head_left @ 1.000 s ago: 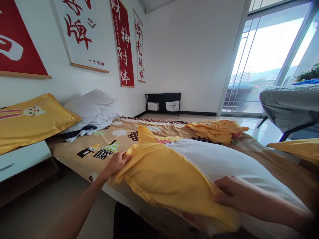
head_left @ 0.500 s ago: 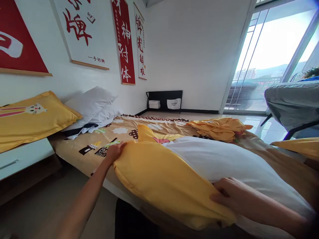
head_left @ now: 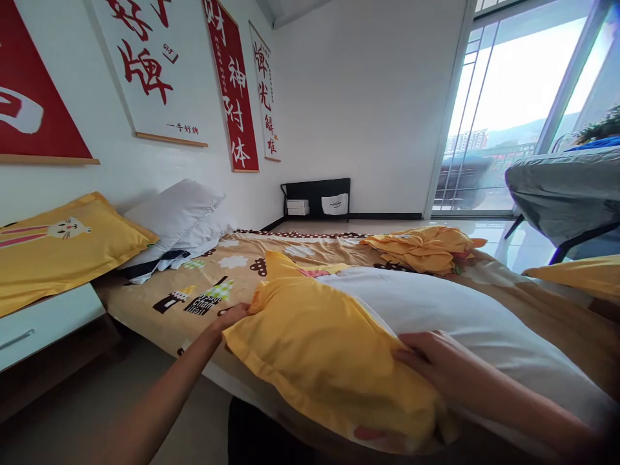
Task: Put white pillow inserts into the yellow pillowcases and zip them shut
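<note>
We note the yellow pillowcase [head_left: 320,349], half over the white pillow [head_left: 450,316], at the bed's [head_left: 145,300] near edge. Left hand [head_left: 231,318] pinches its left corner; right hand [head_left: 426,361] grips its near-right opening. Floor [head_left: 62,400] lies open left.

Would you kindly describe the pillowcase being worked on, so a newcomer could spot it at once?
Start at the bed with its cartoon-print sheet. At its near edge lies a white pillow; the pillowcase is the yellow cover pulled partway over it, gripped by the left hand and the right hand. Unlike the crumpled yellow cloth farther back, it has a pillow inside.
</note>
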`<control>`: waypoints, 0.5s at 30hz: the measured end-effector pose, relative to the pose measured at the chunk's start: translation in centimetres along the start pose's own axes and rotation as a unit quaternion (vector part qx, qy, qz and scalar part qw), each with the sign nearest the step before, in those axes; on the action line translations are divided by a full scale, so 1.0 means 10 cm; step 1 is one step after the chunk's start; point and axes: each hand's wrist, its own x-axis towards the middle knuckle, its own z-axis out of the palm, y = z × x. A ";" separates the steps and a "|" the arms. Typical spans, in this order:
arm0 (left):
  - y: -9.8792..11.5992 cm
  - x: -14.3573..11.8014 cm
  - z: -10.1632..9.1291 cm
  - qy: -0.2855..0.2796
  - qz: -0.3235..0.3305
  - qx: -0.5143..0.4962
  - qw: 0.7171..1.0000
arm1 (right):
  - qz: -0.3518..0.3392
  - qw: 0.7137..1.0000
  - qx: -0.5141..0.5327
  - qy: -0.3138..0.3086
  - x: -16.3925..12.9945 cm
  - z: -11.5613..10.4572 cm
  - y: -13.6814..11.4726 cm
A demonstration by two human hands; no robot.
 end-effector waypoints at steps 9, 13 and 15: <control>0.79 0.31 0.09 0.284 0.110 0.159 0.939 | 0.125 0.960 0.006 0.250 0.24 -0.90 0.17; 1.09 0.49 -0.20 0.429 0.132 0.137 0.883 | 0.165 0.939 0.043 0.298 0.21 -1.13 0.33; 1.03 0.54 -0.20 0.449 0.121 0.050 0.884 | 0.131 0.949 0.028 0.287 0.22 -0.99 0.42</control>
